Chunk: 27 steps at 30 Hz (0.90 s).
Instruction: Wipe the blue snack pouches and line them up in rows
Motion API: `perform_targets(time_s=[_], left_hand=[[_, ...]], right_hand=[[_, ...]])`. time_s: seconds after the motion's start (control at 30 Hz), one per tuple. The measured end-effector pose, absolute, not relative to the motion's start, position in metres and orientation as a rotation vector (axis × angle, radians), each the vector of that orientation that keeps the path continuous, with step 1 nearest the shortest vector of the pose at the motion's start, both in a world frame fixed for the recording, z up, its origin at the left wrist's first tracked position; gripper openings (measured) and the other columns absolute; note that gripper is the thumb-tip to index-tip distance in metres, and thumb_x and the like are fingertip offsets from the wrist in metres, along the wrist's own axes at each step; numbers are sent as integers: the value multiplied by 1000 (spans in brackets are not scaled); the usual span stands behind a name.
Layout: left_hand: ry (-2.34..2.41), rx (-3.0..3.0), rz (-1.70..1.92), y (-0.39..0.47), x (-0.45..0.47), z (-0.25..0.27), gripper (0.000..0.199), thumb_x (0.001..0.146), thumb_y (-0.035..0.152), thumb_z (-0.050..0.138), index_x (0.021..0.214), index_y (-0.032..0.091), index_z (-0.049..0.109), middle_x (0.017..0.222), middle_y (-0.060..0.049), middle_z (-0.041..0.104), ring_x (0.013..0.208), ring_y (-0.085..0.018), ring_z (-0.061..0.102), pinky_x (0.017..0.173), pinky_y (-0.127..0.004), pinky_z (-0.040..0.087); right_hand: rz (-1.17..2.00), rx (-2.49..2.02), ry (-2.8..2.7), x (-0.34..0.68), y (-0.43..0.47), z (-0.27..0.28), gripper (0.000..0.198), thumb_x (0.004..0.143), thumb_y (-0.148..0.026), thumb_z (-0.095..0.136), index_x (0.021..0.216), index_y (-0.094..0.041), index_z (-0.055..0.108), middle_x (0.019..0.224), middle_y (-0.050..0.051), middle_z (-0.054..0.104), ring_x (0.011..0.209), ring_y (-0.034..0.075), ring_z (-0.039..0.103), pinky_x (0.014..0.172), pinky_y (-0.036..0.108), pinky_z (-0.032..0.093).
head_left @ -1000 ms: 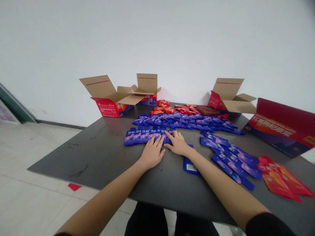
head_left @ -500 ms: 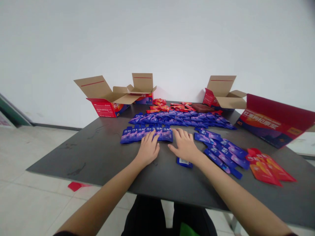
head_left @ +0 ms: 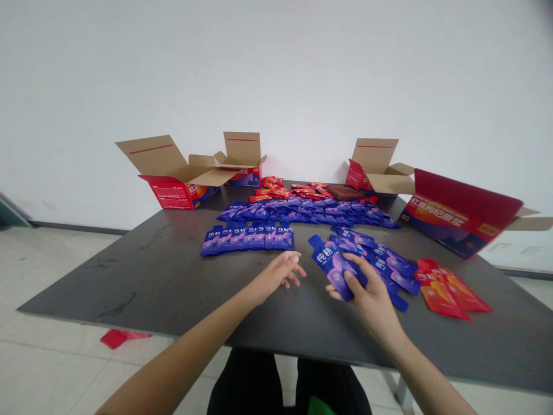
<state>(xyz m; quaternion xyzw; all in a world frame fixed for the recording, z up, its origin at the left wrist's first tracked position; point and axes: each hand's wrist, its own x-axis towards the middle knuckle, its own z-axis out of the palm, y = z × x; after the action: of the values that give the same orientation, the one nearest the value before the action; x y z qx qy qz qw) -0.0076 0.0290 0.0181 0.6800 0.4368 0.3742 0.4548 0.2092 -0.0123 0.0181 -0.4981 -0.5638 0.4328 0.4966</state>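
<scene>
Between its thumb and fingers my right hand holds a blue-purple pouch, tilted with its printed front up. My left hand hovers over the table to its left, fingers apart and holding nothing. Just beyond that hand lies an overlapping row of several blue pouches. Behind and right of the held pouch, a loose group of blue pouches is partly covered by my right hand. Two red-orange pouches lie further right.
A long heap of blue pouches spreads across the back, with red sachets and a brown cloth-like item behind. Open cartons stand at the left, back left, back right and right. A red scrap lies on the floor.
My right hand has picked up the blue pouch that lay face down near it and now shows its front. My left hand has left the row and moved toward the right hand.
</scene>
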Motion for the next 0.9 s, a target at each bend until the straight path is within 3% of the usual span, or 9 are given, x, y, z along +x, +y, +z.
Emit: perform_targets(time_s=[0.07, 0.13, 0.23, 0.3, 0.47, 0.57, 0.63, 0.73, 0.9], left_hand=[[974, 1451, 931, 31, 4, 23, 42, 88, 55, 39, 94, 17, 54, 57, 1, 58, 44, -12, 55, 46, -23, 43], [957, 1295, 999, 39, 11, 27, 35, 82, 53, 51, 79, 19, 50, 43, 8, 42, 33, -9, 42, 39, -19, 34], [1026, 1267, 1071, 58, 14, 31, 32, 79, 46, 55, 67, 21, 40, 40, 12, 29, 31, -6, 31, 37, -18, 30], [1075, 1305, 1078, 73, 12, 32, 33, 80, 44, 54, 64, 22, 35, 41, 11, 29, 32, -6, 33, 39, -18, 34], [1262, 1598, 1052, 97, -1, 31, 37, 92, 41, 32, 63, 20, 42, 49, 2, 46, 50, -14, 54, 58, -27, 48], [1386, 1885, 1016, 95, -11, 24, 31, 91, 39, 37, 78, 18, 56, 83, -8, 63, 90, -23, 60, 87, -39, 45], [1442, 2080, 963, 89, -14, 18, 22, 88, 34, 46, 93, 18, 60, 109, -10, 61, 112, -27, 51, 102, -46, 33], [1509, 2310, 850, 82, -13, 8, 26, 88, 28, 44, 105, 16, 60, 119, -13, 56, 120, -30, 44, 107, -49, 26], [1597, 2541, 712, 84, -9, -1, 28, 89, 24, 41, 107, 13, 60, 114, -15, 57, 115, -30, 46, 102, -47, 33]], right_hand=[[1138, -1157, -1421, 201, -13, 24, 44, 90, -43, 46, 129, -24, 43, 96, 8, 67, 71, 22, 69, 61, 41, 60], [945, -1140, -1638, 194, -13, 28, 39, 89, -41, 49, 123, -23, 53, 113, 11, 63, 92, 25, 67, 76, 43, 58], [508, -1071, -1997, 187, -6, 35, 53, 83, -37, 59, 133, -23, 49, 142, 13, 42, 129, 29, 43, 103, 48, 43], [335, -966, -2183, 185, 5, 37, 60, 84, -29, 58, 141, -22, 40, 148, 12, 35, 137, 27, 31, 110, 49, 33], [65, -867, -2269, 180, 53, 27, 57, 86, -1, 30, 136, -21, 49, 139, 6, 50, 133, 16, 39, 111, 39, 36], [-47, -1018, -2235, 173, 84, 22, 59, 82, 3, 30, 133, -16, 53, 137, 7, 53, 129, 16, 46, 108, 33, 39], [-91, -1169, -2267, 165, 100, 19, 58, 80, 3, 32, 131, -15, 55, 136, 8, 53, 127, 18, 48, 105, 33, 42], [-50, -1315, -2358, 152, 114, 12, 55, 82, 1, 34, 130, -16, 56, 136, 9, 53, 125, 20, 50, 99, 35, 47], [164, -1260, -2412, 142, 119, -4, 44, 87, -12, 42, 127, -13, 58, 133, 10, 56, 121, 22, 54, 102, 34, 43]])
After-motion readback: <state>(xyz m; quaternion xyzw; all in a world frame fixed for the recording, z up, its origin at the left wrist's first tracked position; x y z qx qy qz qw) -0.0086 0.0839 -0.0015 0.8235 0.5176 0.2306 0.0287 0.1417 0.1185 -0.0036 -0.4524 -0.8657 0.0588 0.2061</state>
